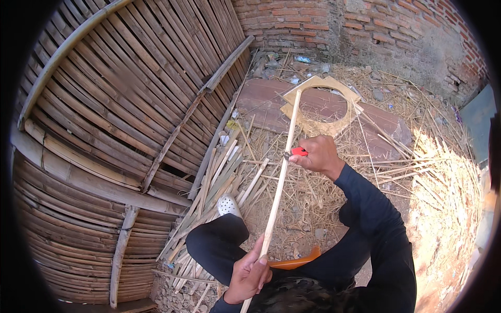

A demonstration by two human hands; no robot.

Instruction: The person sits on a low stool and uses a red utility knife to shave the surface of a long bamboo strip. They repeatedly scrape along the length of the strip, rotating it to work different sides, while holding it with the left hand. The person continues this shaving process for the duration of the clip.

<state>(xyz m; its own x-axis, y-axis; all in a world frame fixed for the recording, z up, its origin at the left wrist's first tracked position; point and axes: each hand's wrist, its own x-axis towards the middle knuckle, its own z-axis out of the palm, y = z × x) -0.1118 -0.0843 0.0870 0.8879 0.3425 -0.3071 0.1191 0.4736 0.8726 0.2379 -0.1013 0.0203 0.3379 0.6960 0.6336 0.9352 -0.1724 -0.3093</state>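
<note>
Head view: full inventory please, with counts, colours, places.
Long strip: 1, pale, in left hand, running up to the holed board
Small tool: 1, red handle, in right hand, at the strip
Holed board: at least 1, tan, ahead on the ground
Slab: count unclear, reddish-brown, under the holed board
Loose strips: many, pale to greenish, mostly left
Shavings: uncountable, straw-coloured, over the ground
Slatted wall: 1, brown, left
Brick wall: red-grey, far side
Panel: 1, blue-grey, right edge
Orange object: 1, between the legs
Shoe: 1 visible, white, left foot
Legs: 2, black-clad, bottom
Hands: 2, bare; left hand low, right hand mid-frame
</note>
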